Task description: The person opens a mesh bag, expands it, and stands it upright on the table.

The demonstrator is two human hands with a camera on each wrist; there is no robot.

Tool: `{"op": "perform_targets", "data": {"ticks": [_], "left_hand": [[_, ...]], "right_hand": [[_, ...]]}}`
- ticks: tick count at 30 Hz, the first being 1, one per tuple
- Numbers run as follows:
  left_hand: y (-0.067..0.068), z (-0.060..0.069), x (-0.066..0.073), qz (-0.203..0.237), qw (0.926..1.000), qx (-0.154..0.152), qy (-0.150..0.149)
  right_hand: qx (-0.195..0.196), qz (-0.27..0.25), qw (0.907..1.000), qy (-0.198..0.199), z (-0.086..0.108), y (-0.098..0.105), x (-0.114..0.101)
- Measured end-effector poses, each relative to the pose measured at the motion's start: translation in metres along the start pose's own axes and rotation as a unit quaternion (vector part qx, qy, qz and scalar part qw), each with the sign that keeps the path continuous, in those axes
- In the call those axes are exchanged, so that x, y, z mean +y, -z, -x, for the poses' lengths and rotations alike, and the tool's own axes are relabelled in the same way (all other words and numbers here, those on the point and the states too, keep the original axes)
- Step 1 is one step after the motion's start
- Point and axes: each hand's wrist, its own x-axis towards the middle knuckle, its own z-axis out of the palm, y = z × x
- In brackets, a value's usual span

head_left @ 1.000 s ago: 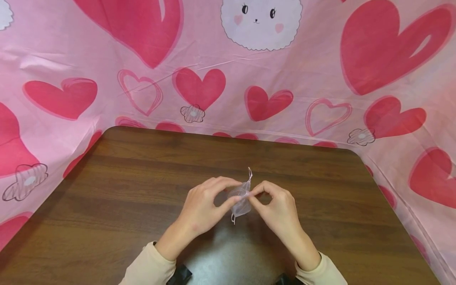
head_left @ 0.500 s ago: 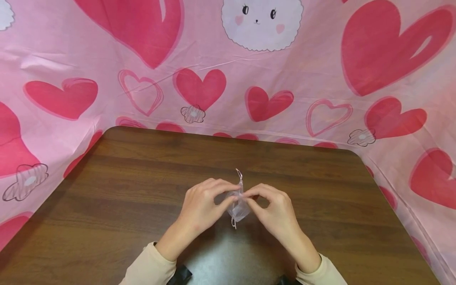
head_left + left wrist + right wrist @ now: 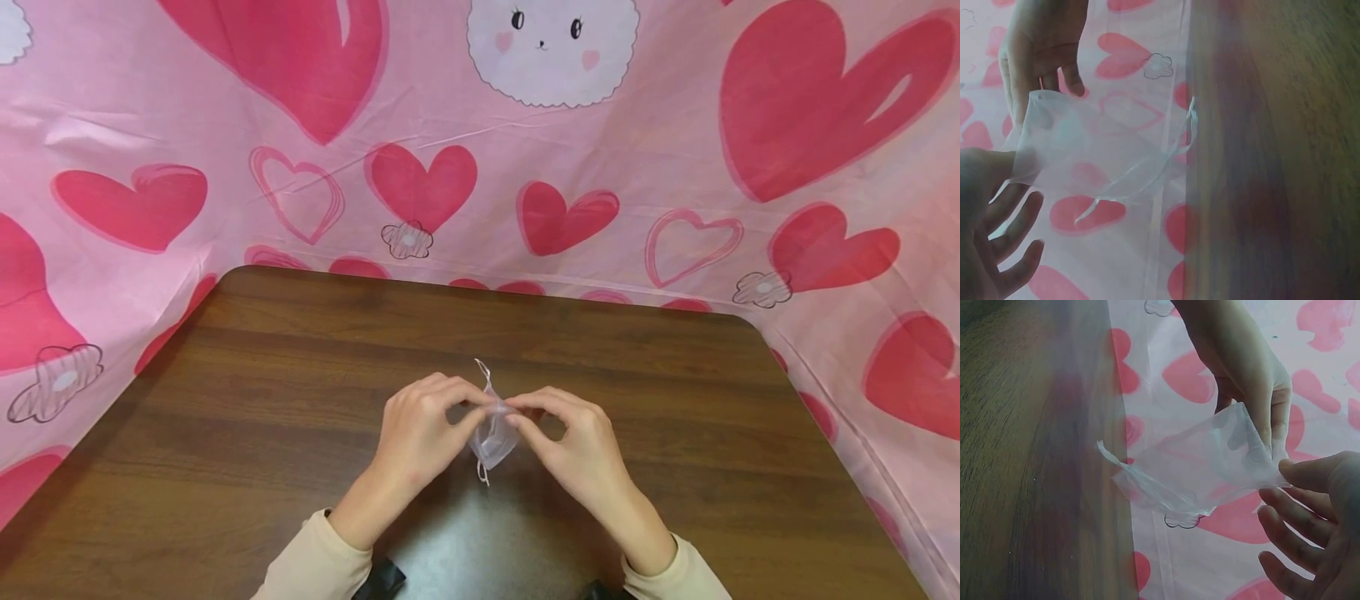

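Observation:
A small sheer white drawstring pouch (image 3: 492, 443) hangs between both hands above the table. Thin white cord loops (image 3: 482, 473) stick out at its near and far ends. My left hand (image 3: 423, 429) pinches the pouch's edge between thumb and forefinger. Opposite it, my right hand (image 3: 573, 437) pinches the same edge close by, fingertips nearly meeting. In the left wrist view the pouch (image 3: 1079, 144) spreads out flat and see-through, its gathered cord end pointing away from the fingers. From the right wrist view, the pouch (image 3: 1191, 462) shows the right thumb and forefinger on one corner.
Below lies a dark brown wooden table (image 3: 300, 350) with rounded far corners. A pink cloth (image 3: 600, 142) printed with red hearts stands behind and along the sides. Black straps (image 3: 381, 579) sit at the wrists, by the beige sleeves (image 3: 318, 554).
The pouch has shifted left and a little nearer, its far cord swinging left. My right hand's fingertips have moved left along the edge; the left hand's have drawn slightly left.

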Motion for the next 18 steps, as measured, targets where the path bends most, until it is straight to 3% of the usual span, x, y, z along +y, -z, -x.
{"op": "perform_targets", "data": {"ticks": [7,18], "left_hand": [[-0.0003,0.0005,-0.0005,-0.005,0.9998,0.012,0.015],[-0.0016,0.0001,-0.0008,-0.001,0.9998,0.018,0.01]], "right_hand": [[-0.003,0.033,0.9991,-0.026,0.0003,0.001,-0.0014],[-0.033,0.085,0.9941,-0.059,0.0022,0.0001,-0.001]]}}
